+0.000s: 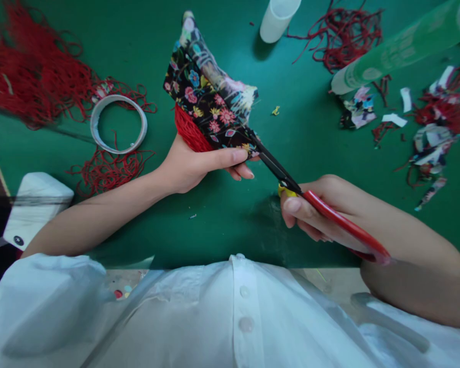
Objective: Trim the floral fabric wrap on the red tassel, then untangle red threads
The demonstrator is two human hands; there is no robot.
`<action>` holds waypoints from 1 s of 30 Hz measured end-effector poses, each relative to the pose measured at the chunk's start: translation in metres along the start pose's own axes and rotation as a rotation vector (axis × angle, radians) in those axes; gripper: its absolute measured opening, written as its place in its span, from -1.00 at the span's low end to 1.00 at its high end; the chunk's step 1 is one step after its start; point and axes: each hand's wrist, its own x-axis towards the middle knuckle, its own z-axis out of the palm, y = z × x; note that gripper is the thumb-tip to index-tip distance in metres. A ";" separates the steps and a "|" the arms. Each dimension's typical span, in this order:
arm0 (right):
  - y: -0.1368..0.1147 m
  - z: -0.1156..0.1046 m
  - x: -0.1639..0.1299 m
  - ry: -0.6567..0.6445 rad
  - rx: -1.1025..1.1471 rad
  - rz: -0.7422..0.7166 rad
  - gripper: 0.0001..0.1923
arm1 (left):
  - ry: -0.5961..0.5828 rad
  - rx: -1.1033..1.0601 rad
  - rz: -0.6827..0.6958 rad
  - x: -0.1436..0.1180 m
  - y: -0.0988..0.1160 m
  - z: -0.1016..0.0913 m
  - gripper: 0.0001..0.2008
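Observation:
My left hand [199, 161] is closed on a piece of black floral fabric [209, 105], thumb on top near its lower right corner. A bundle of red yarn [191, 130] lies against the fabric's lower edge, in the same grip. The fabric's upper right part is folded back, with its paler reverse side up and a frayed edge. My right hand [306, 212] grips scissors [329, 212] with red handles and black blades. Their blade tips meet the fabric's right edge beside my left thumb. Something yellow is around a finger of my right hand.
A roll of tape [95, 125] lies left, among loose red yarn [38, 71]. A white box-like object [42, 199] stands at the left edge. A white cup [278, 23], a green-wrapped tube [398, 48] and fabric scraps [431, 148] are at the back and right of the green table.

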 end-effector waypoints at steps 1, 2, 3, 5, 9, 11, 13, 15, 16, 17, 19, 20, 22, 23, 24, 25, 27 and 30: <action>0.000 0.000 0.000 0.003 0.007 -0.002 -0.43 | -0.004 -0.009 0.007 0.000 0.000 0.000 -0.67; -0.001 0.000 0.000 0.006 0.011 -0.003 -0.43 | -0.009 -0.017 0.013 0.000 0.000 0.000 -0.66; -0.002 0.001 0.000 0.009 0.014 -0.005 -0.43 | -0.013 -0.022 0.017 0.000 0.000 0.000 -0.65; -0.004 0.001 0.001 0.017 0.012 -0.007 -0.42 | -0.014 -0.019 0.009 0.000 0.000 0.000 -0.64; -0.007 0.001 0.001 0.026 -0.004 -0.011 -0.40 | -0.007 -0.005 -0.013 0.000 0.001 0.000 -0.64; -0.008 0.001 0.001 0.031 -0.015 -0.014 -0.39 | -0.008 -0.010 -0.002 0.000 0.001 0.000 -0.63; -0.008 0.001 0.001 0.038 -0.024 -0.018 -0.38 | -0.012 -0.019 0.017 0.000 0.001 0.000 -0.61; -0.007 0.002 0.001 0.036 -0.025 -0.026 -0.38 | -0.013 -0.023 0.034 0.000 0.000 0.000 -0.59; -0.007 0.002 0.002 0.031 -0.022 -0.029 -0.38 | -0.011 -0.019 0.035 0.000 0.000 0.000 -0.59; -0.007 0.002 0.002 0.027 -0.019 -0.030 -0.37 | -0.008 -0.012 0.032 0.000 0.000 0.000 -0.58; -0.006 0.002 0.003 0.025 -0.015 -0.027 -0.37 | 0.002 0.003 0.020 0.000 0.000 0.000 -0.57; -0.006 0.002 0.003 0.027 -0.013 -0.025 -0.37 | 0.008 0.006 0.016 0.000 0.000 0.000 -0.58; -0.005 0.002 0.004 0.030 -0.008 -0.029 -0.38 | 0.017 0.006 0.015 0.000 0.000 -0.001 -0.59; -0.005 0.002 0.004 0.030 -0.007 -0.033 -0.38 | 0.019 0.006 0.015 0.000 -0.001 -0.001 -0.60; -0.005 0.002 0.004 0.031 -0.005 -0.038 -0.39 | 0.021 0.006 0.014 0.000 -0.001 -0.001 -0.61; -0.004 0.002 0.004 0.031 -0.003 -0.040 -0.39 | 0.023 0.006 0.011 0.000 -0.001 -0.001 -0.62; -0.004 0.003 0.004 0.035 0.001 -0.041 -0.39 | 0.024 0.006 0.003 0.000 0.000 -0.001 -0.62; -0.005 0.003 0.004 0.038 -0.003 -0.038 -0.38 | 0.015 0.000 -0.005 0.000 0.001 0.000 -0.61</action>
